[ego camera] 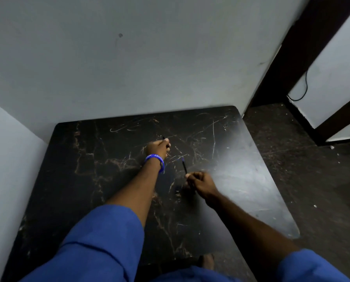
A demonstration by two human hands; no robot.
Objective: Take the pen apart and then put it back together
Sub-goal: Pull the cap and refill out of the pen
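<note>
Hands: two, both bare, both out over the dark bench.
Left hand: its fingers are curled tight around one thin dark pen piece. A short bit pokes out past the fingers, away from the person. The rest is hidden inside the hand.
Right hand: its fingers are pinched shut on the near end of a second pen piece. This one is a thin dark stick. It points up and away from the fingers, toward the left hand, and its far tip looks a bit blue.
Pen pieces: two that I can see, one in each hand. They are apart and do not touch. I cannot tell which part of the pen each one is, because they are small and blurry.
Gap: the stick's far tip is just below the left wrist, a little to its right.
Wristband: one, blue with white letters, on the left wrist, right behind the left fingers.
Sleeves: two, blue, pulled up so both forearms are bare.
Bench: one, black with brown veins and lots of pale scratches. It is under both hands and pushed into a corner.
Walls: two pale walls meet behind and to the left of the bench.
Floor: dark, to the right of the right hand.
</note>
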